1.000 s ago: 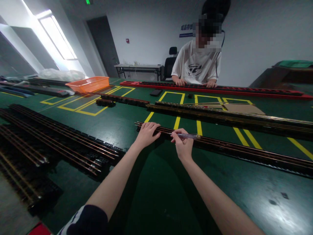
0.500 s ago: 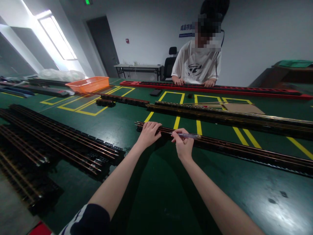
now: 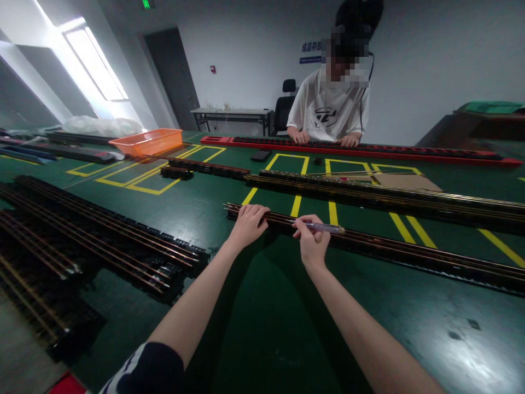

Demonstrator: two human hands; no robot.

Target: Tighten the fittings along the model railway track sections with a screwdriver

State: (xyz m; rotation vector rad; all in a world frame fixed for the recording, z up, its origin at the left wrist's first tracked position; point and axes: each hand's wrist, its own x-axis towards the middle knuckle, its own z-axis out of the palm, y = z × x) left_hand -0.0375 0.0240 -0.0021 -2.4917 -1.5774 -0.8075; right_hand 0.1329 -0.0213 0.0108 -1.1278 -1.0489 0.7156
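At centre frame, on a wide green table (image 3: 254, 328), a person's two bare hands work at the near end of a long dark rail strip (image 3: 410, 253) that runs from the middle of the picture off to the right edge. The left hand (image 3: 247, 224) lies flat on the strip's end, fingers (image 3: 258, 210) draped over its top and curled loosely on it, the strip passing directly beneath the palm. Just to its right, the right hand (image 3: 312, 243) is pinched shut on a slim clear-handled screwdriver (image 3: 324, 227), which lies nearly level along the strip and points toward the right of the frame; its tip appears to rest on or just above the strip's copper-coloured lines, though contact cannot be made out. The strip sits under both hands, extending well beyond the right hand.

A second long strip (image 3: 389, 198) lies parallel behind it, across yellow floor-style markings (image 3: 295, 205). Stacks of similar strips (image 3: 102, 235) fill the left of the frame. At upper left sits an orange tray (image 3: 147, 141). At upper centre, a co-worker in a white shirt (image 3: 328, 112) has both hands on a red-edged strip (image 3: 369, 149) at the table's far side.
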